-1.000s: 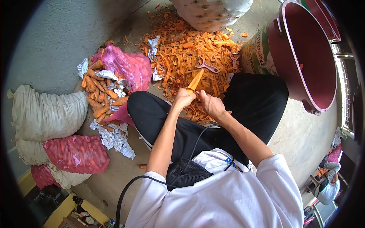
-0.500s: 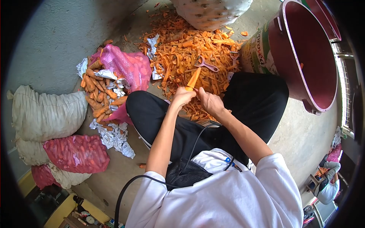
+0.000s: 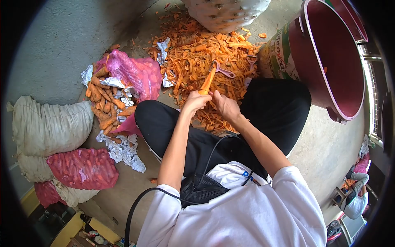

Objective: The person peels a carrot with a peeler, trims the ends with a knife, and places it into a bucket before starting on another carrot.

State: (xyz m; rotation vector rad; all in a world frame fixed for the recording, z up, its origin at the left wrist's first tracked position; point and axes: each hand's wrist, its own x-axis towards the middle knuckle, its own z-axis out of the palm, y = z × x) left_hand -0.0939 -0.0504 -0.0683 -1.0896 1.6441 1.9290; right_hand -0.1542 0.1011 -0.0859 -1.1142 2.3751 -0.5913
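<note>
A peeled carrot (image 3: 208, 82) points away from me over the scraps, its thick end in the closed fingers of my left hand (image 3: 196, 102). Close against that end, my right hand (image 3: 226, 107) is also closed. What its fingers hold, if anything, is hidden from above. Beyond the carrot's tip, a pink peeler (image 3: 224, 71) lies on a broad heap of orange peelings (image 3: 191, 61). A second peeler (image 3: 252, 61) rests at the heap's right side.
Unpeeled carrots (image 3: 103, 99) spill from a pink mesh sack (image 3: 138, 74) at left, among crumpled paper (image 3: 123, 152). Full sacks (image 3: 51, 125) stand farther left. A tall maroon bin (image 3: 302, 49) stands at right, a white sack (image 3: 226, 14) ahead. Another person (image 3: 356, 203) sits far right.
The carrot has slid slightly farther out from my left hand, its tip now nearer the pink peeler. Both hands have shifted only a little.
</note>
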